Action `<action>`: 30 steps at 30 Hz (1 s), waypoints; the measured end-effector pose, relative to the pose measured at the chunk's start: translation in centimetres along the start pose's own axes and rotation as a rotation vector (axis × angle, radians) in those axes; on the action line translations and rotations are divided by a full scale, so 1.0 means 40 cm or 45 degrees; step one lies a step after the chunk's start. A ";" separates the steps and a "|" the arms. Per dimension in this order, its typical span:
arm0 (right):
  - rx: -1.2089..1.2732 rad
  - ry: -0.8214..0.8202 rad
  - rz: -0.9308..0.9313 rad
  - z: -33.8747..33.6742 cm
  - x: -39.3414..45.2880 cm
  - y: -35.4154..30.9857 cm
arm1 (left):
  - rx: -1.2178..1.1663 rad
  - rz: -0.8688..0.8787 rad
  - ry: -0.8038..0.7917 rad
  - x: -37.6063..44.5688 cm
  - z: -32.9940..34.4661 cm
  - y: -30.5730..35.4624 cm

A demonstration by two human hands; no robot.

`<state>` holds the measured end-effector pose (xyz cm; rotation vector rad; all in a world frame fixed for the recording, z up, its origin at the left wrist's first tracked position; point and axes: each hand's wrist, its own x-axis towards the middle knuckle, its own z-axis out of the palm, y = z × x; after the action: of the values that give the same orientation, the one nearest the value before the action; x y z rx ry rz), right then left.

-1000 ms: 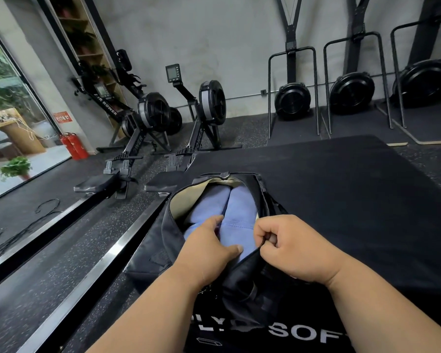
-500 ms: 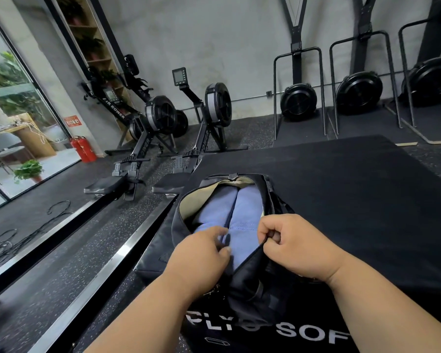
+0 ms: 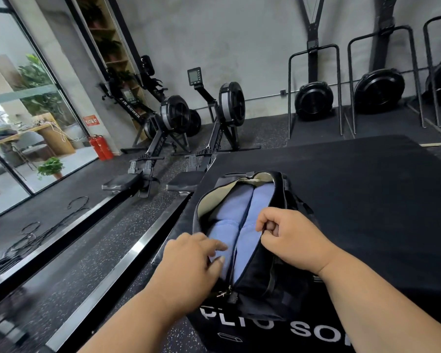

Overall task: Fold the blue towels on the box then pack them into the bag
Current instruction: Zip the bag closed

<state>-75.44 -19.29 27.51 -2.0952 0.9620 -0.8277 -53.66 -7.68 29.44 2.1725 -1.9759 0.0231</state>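
Observation:
A black bag (image 3: 262, 284) lies unzipped on the black box (image 3: 367, 200), near its left edge. Folded blue towels (image 3: 236, 212) fill the bag side by side, against its cream lining. My right hand (image 3: 290, 238) pinches the right edge of the bag's opening with curled fingers. My left hand (image 3: 189, 263) hovers over the bag's left side, its fingers spread and relaxed, the fingertips touching the near left towel. The zipper pull (image 3: 224, 293) hangs at the near end of the opening.
Two rowing machines (image 3: 168, 123) stand on the floor to the left and behind the box, their rails running past the box's left edge. Ski machines (image 3: 313, 98) line the far wall. Red fire extinguishers (image 3: 101, 147) stand by the glass wall.
My left hand has let go of the bag's left edge, opened its fingers and slid back toward me. The opening gapes wider. My right hand keeps its pinch.

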 end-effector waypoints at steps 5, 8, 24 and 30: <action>0.085 0.249 0.098 0.005 0.018 0.018 | -0.462 -0.399 0.270 -0.022 -0.001 -0.024; 0.182 0.462 0.220 0.004 0.032 0.031 | -0.505 -0.593 0.240 0.004 -0.004 -0.026; 0.434 0.660 0.337 -0.040 0.102 0.026 | -0.269 -0.414 0.354 0.163 0.006 0.016; 0.573 0.908 0.209 -0.089 0.077 0.030 | -0.297 -0.260 0.424 0.282 -0.033 0.068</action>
<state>-76.97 -23.50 29.39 -1.3230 1.1424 -1.5840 -55.02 -18.78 32.77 2.0522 -1.4939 0.1098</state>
